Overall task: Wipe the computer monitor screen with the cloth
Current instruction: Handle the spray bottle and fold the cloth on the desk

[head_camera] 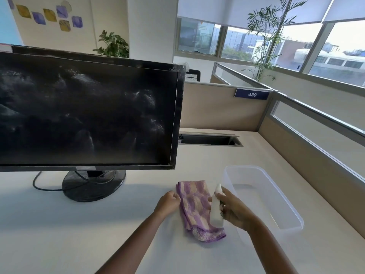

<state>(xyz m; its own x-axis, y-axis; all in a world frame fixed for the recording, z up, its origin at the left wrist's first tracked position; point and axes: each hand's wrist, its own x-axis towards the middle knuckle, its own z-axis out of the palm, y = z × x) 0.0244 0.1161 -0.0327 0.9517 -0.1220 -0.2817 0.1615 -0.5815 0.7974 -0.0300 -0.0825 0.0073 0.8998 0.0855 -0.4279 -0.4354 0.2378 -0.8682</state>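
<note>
The desk (69, 234) lies bare along its near edge and near-left part, so a hand can pass there freely. Toward the far-left, the monitor (87, 113) overhangs its round base (93, 184), with a cable (42, 187) looping on the surface just left of the base. At the right edge a clear tub (284, 196) blocks the way, close under the partition (316, 155). Between base and tub, the cloth (195, 208) and both hands fill the gap. A cable slot (209, 139) opens at the far edge.
</note>
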